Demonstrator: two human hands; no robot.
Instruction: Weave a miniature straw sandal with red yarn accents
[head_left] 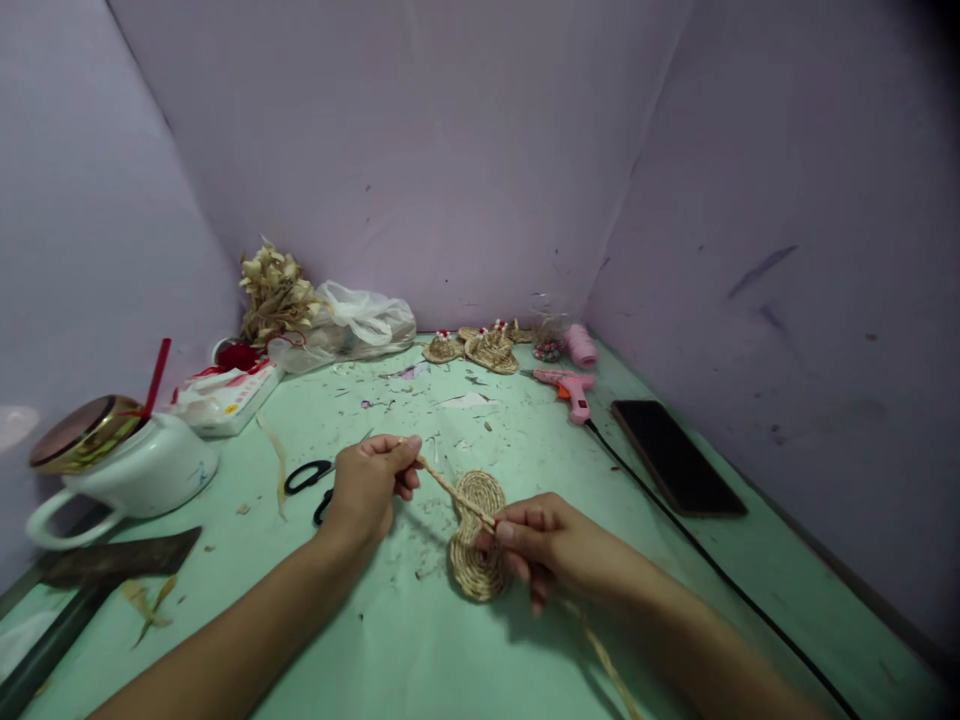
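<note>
My left hand (379, 475) pinches one end of a twisted straw cord (456, 492) between thumb and finger. Farther along, my right hand (544, 540) grips the same cord, which runs taut between the two. A loose tail of it hangs below my right wrist toward the front edge. Beneath the cord lies a coiled straw piece (477, 580) shaped like a figure eight, partly covered by my right fingers. Black-handled scissors (309, 475) rest beside my left hand, partly hidden behind it.
A pink glue gun (566, 388) with a black cable and a phone (679, 457) lie at right. Small woven straw hats (491, 350) stand at the back. At left are a white mug (150, 470), a hammer (112, 565) and a tissue pack (232, 400).
</note>
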